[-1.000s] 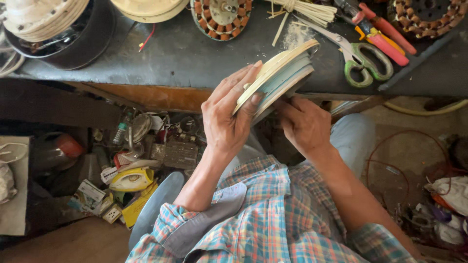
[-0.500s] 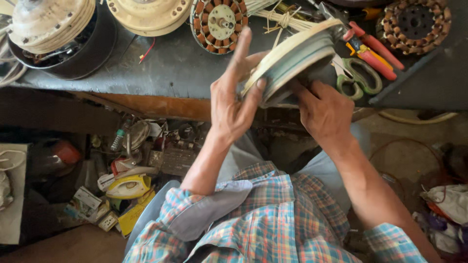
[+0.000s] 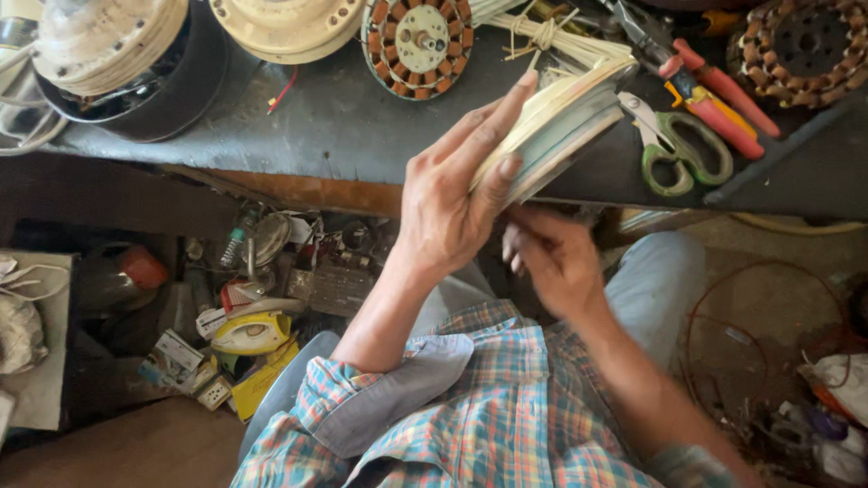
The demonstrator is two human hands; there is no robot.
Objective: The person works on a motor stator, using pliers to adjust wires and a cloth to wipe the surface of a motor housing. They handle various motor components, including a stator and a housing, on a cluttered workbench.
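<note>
Hands meet at a round, cream-coloured disc point(image 3: 565, 122) held on edge in the upper middle of the frame, just over the front edge of the dark table point(image 3: 353, 117). The left hand point(image 3: 452, 203) has its grip closed on the disc: fingers run up along the near face and the thumb presses the rim, so the disc tilts up toward the right. The right hand point(image 3: 556, 258) sits just below the disc, fingers curled and blurred (whether its grip is closed on anything cannot be told), and it seems to touch the underside of the disc at most.

On the table behind the disc lie scissors with green handles point(image 3: 674, 145) and, touching them at the upper right, pliers with red handles point(image 3: 710, 86). A bundle of pale sticks point(image 3: 551, 36) lies above the disc. At the top middle sits a round motor core with copper windings point(image 3: 420, 41); another copper-wound ring point(image 3: 800, 45) is in the upper right corner. A cream housing point(image 3: 280, 27) and a white ribbed housing in a black bowl point(image 3: 104, 45) fill the upper left.

Below the table, in the lower left of the frame, a shelf of clutter holds a yellow and white clothes iron point(image 3: 253, 333). Plaid shirt sleeves point(image 3: 470, 416) fill the bottom middle.
</note>
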